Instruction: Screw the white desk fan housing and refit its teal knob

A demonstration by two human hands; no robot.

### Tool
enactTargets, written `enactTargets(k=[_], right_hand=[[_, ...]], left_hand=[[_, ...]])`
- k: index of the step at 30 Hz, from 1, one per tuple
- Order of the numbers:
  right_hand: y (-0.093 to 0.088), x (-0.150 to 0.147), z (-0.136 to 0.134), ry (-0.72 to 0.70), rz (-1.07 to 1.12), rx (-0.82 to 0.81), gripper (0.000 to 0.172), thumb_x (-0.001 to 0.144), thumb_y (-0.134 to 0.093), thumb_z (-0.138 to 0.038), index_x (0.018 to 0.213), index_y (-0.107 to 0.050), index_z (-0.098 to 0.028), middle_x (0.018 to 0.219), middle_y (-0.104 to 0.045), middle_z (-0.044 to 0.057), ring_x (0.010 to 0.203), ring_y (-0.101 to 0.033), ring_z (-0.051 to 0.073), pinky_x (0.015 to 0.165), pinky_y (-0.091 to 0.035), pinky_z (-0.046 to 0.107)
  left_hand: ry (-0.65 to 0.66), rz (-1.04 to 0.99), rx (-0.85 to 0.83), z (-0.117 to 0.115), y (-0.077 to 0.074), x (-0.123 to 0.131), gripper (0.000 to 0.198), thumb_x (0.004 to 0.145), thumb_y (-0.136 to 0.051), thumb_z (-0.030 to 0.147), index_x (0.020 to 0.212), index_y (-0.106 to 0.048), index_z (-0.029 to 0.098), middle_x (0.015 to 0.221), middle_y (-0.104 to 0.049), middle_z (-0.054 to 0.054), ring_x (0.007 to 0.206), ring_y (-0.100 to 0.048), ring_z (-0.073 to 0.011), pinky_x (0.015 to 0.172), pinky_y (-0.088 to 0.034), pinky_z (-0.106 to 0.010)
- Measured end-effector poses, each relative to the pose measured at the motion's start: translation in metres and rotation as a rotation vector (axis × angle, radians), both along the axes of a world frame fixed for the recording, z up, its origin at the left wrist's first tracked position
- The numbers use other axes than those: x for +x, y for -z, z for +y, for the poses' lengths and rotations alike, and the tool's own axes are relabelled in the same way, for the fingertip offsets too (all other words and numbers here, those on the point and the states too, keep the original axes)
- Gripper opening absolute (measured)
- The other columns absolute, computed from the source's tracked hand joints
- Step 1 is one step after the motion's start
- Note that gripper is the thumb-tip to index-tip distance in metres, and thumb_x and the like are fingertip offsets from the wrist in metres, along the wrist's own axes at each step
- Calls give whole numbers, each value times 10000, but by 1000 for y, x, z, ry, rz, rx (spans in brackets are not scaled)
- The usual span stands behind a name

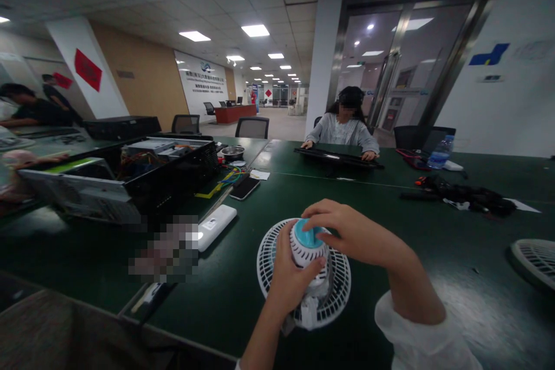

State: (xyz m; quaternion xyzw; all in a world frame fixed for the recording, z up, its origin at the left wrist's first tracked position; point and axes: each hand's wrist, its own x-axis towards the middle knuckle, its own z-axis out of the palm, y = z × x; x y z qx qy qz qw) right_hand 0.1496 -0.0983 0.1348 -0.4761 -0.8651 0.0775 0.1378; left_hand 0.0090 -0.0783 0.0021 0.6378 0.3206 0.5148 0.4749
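Note:
A small white fan lies face down on the green table, its round slatted grille (344,292) against the surface and its motor housing (307,253) pointing up. A turquoise knob (306,235) sits on top of the housing. From the left side, my left hand (288,280) wraps around the white housing, thumb across its front. My right hand (340,225) reaches over from the right with its fingers bent on the turquoise knob. The fan's lower parts are partly hidden behind my left hand.
Left of the fan are a white oblong device (218,227), a smartphone (245,188) and an opened computer case (173,176). Opposite, a person (344,127) holds a long black panel (338,158). A water bottle (441,153), black gear (470,193) and another white grille (537,261) are at right.

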Motion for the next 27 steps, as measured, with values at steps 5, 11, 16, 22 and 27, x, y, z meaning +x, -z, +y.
enactTargets(k=[5, 11, 16, 22, 27], right_hand=[[2, -4, 6, 19, -26, -12, 165, 812, -539, -110, 920, -648, -171, 1002, -617, 48, 949, -542, 172, 833, -405, 311], [5, -21, 8, 172, -125, 54, 115, 836, -524, -190, 875, -623, -147, 871, -637, 57, 820, -568, 174, 722, -397, 285], [5, -34, 5, 360, -213, 74, 209, 860, -464, -245, 1024, -553, -150, 849, -672, 72, 775, -630, 206, 631, -393, 281], [10, -50, 7, 542, -317, 73, 215, 880, -386, -177, 1038, -528, -147, 780, -678, 121, 746, -668, 283, 569, -424, 312], [7, -39, 5, 533, -265, 75, 241, 925, -353, -262, 1028, -550, -169, 823, -673, 109, 759, -661, 242, 623, -447, 315]], left_hand=[[1, 6, -11, 0, -2, -1, 658, 713, -684, 273, 1281, -354, 232, 1304, -442, -90, 1218, -428, -282, 1055, -298, -450], [11, 6, -16, -1, -3, -1, 659, 712, -684, 250, 1280, -349, 240, 1317, -443, -88, 1224, -430, -277, 1055, -303, -444], [-4, 7, 2, -1, -5, -1, 637, 707, -686, 234, 1259, -368, 243, 1303, -450, -81, 1215, -431, -274, 1048, -306, -444], [-15, 2, 17, -1, -6, 0, 617, 691, -698, 246, 1226, -392, 238, 1286, -455, -75, 1215, -424, -280, 1041, -306, -439], [-7, 4, 17, -1, -3, 0, 632, 703, -682, 229, 1250, -365, 238, 1293, -446, -79, 1209, -434, -267, 1050, -300, -435]])
